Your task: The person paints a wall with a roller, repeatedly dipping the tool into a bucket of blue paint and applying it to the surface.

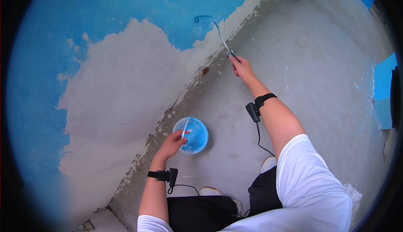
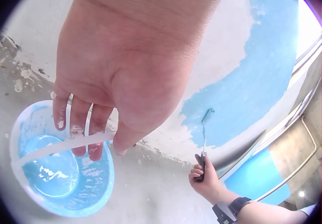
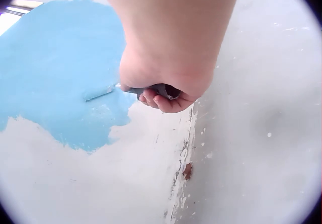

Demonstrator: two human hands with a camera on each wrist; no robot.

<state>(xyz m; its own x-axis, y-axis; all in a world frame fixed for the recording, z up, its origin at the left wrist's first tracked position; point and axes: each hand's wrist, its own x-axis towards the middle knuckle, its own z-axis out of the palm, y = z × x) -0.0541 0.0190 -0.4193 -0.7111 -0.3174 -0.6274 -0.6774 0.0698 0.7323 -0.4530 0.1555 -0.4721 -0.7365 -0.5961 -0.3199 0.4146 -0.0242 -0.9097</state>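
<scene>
My right hand [image 1: 242, 67] grips the dark handle of a paint roller [image 1: 222, 38], arm stretched out. The small blue roller head [image 1: 204, 19] lies against the blue-painted part of the wall [image 1: 138, 1]. From the right wrist, the fingers [image 3: 163, 103] are seen curled round that handle. My left hand [image 1: 171, 144] holds the white strap handle [image 2: 65, 146] of a paint bucket [image 2: 106, 184], fingers hooked at the strap with the thumb beside it. Light blue paint [image 2: 50, 171] lies in the bucket and smears its inner walls.
Bare white wall [image 1: 121, 72] borders the blue area with a ragged edge. Where wall meets the grey floor [image 1: 268, 64], the joint is chipped and paint-spattered. Blue panels [image 1: 384, 89] stand at the far right. My shoes [image 1: 268, 163] are on the floor near the bucket.
</scene>
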